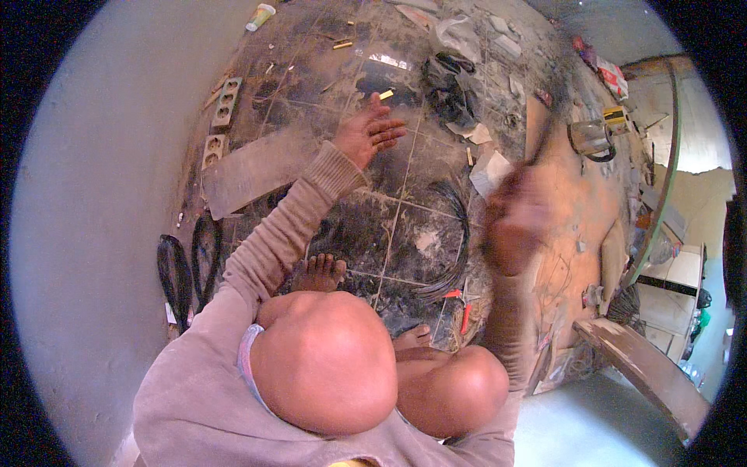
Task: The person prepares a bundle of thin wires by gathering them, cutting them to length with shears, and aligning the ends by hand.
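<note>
My left hand [369,134] reaches out over the dark tiled floor with its fingers spread. A small yellow piece [387,95] lies by its fingertips; whether they touch it I cannot tell. Motion blurs my right hand [515,224], which looks closed in a fist. From it a long, thin dark thing [552,117] runs up and away, too smeared to name. On the floor between my hands and feet lies a curved bundle of black strands [459,249]. Close to my right foot is a tool with red handles [466,317].
Along the left wall are two socket strips [226,103], a flat board [253,173] and black loops [206,253]. Ahead lie a black plastic bag [451,89] and a white block [489,172]. A wooden plank [642,373] and a rounded metal object [591,138] stand on the right.
</note>
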Demonstrator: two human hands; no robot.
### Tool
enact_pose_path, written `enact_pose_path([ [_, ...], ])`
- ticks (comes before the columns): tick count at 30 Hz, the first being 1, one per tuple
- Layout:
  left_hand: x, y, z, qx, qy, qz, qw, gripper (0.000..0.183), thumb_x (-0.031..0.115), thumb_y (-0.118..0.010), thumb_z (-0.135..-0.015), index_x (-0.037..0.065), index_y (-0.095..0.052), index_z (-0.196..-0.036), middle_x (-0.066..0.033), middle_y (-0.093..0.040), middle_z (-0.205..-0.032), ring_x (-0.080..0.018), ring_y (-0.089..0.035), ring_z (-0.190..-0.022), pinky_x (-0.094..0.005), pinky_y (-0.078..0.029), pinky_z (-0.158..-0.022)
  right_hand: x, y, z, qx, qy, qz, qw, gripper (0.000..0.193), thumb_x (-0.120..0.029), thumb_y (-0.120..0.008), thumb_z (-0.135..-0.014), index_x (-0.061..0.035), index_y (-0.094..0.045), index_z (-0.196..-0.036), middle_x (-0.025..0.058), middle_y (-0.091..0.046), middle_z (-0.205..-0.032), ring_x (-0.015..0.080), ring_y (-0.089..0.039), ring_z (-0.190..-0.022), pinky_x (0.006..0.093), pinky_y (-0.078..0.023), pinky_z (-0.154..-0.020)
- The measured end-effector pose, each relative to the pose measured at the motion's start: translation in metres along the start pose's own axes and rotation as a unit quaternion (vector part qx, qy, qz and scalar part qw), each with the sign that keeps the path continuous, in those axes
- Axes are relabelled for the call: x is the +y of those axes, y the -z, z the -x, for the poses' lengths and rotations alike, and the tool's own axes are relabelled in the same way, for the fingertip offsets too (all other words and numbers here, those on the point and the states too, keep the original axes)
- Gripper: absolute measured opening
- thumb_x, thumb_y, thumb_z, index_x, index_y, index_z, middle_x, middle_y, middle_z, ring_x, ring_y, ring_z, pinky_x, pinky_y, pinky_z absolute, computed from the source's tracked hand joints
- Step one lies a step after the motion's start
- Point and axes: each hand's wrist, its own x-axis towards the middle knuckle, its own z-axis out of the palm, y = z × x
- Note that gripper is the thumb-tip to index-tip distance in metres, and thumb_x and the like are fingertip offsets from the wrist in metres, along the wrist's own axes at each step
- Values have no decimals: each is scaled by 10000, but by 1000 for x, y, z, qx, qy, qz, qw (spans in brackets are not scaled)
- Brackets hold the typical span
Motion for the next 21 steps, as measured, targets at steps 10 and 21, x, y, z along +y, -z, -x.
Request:
enact_pose_path([
  [10, -3, 88, 44, 245, -30, -67, 967, 441, 466, -495, -969, 40, -573, -1055, -126, -669, -887, -226, -651, -809, -349, -524, -721, 1, -32, 61, 40, -57, -118, 991, 371, -356, -347, -992, -41, -541, -964, 125, -607, -803, 285, -602, -709, 411, -491, -615],
  [21, -97, 33, 61, 96, 250, -29, 963, 471, 445, -710, -833, 3, -599, -952, -92, -637, -824, -236, -616, -709, -384, -501, -596, -22, -153, 220, -364, -150, -108, 913, 293, -300, -413, -994, -23, -505, -963, 271, -616, -703, 479, -607, -652, 567, -488, -571],
])
